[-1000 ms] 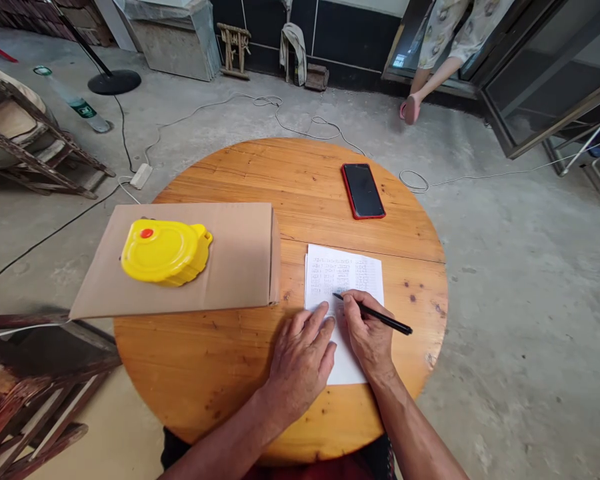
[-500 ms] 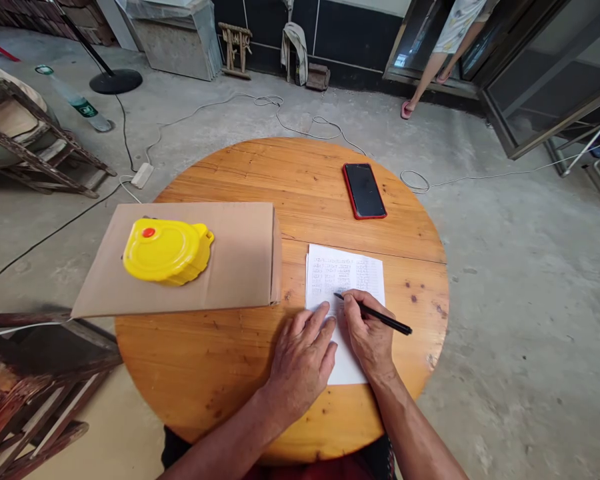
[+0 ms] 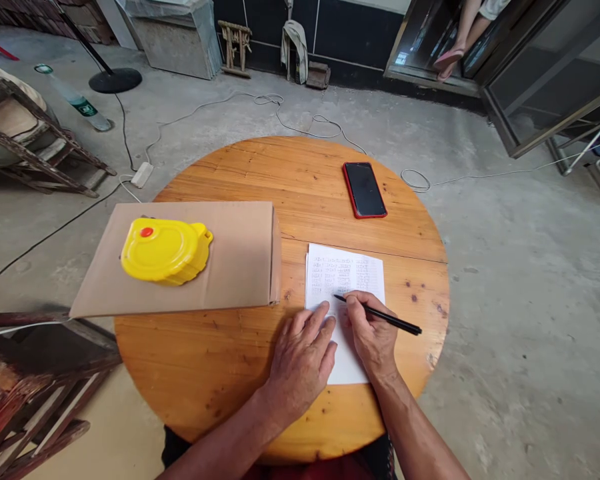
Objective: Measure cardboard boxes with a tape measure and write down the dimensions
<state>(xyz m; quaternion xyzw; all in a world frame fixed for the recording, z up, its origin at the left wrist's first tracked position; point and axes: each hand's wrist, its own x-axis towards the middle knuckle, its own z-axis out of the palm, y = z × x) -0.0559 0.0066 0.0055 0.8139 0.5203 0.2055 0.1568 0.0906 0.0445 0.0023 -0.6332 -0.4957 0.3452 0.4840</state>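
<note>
Watching through the head camera, the only view I have, I find both of the person's hands at the near side of a round wooden table. The right hand grasps a black pen between thumb and fingers, slanted with its tip low at the paper; from here I can't tell whether the tip actually touches. The grip sits near the tip, which I'd put down to control over small marks. The left hand grasps nothing: it lies palm down, fingers loosely spread, fingertips on the left part of the page, I'd judge to steady it. That paper lies right of the table's middle, columns of writing on its far half too fine for me to read, its visible near part blank.

On the left, a cardboard box reaches out past the table's edge. Its top looks closed, so what it holds is hidden from me. That flat top bears a yellow case with a red button, shaped like a tape measure. A red-edged phone lies far right, screen dark, perhaps placed there to leave the arms room. On the floor, far left, is a clear bottle; I can't make out any contents.
</note>
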